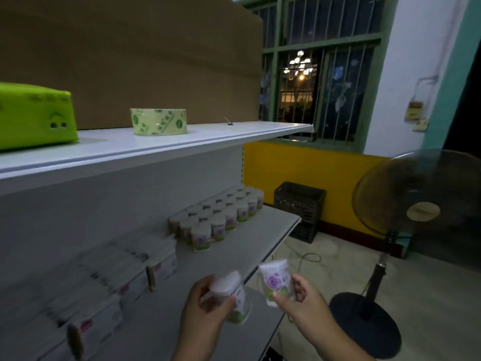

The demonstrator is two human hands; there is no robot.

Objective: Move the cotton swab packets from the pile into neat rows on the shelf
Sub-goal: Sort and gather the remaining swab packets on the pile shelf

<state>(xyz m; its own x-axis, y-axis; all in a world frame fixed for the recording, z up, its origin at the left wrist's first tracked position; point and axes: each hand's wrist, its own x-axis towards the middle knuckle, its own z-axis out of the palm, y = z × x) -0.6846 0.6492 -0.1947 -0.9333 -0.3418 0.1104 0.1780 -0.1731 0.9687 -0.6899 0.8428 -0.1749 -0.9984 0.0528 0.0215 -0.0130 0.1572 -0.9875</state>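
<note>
My left hand (pixel 208 306) grips a round cotton swab packet (pixel 234 295) with a purple flower label, tilted, over the lower shelf's front edge. My right hand (pixel 302 300) pinches a second swab packet (pixel 276 282) between thumb and fingers, just right of the first. Both hover in front of the lower shelf (pixel 250 246). On that shelf, several swab packets (pixel 221 217) stand in neat rows running back toward its right end. The pile itself is out of view.
White boxes (pixel 112 280) fill the lower shelf's left part. The upper shelf (pixel 156 147) carries a green pack (pixel 33 115) and a tape roll (pixel 158 122). A standing fan (pixel 416 204) and a black crate (pixel 299 209) are on the floor to the right.
</note>
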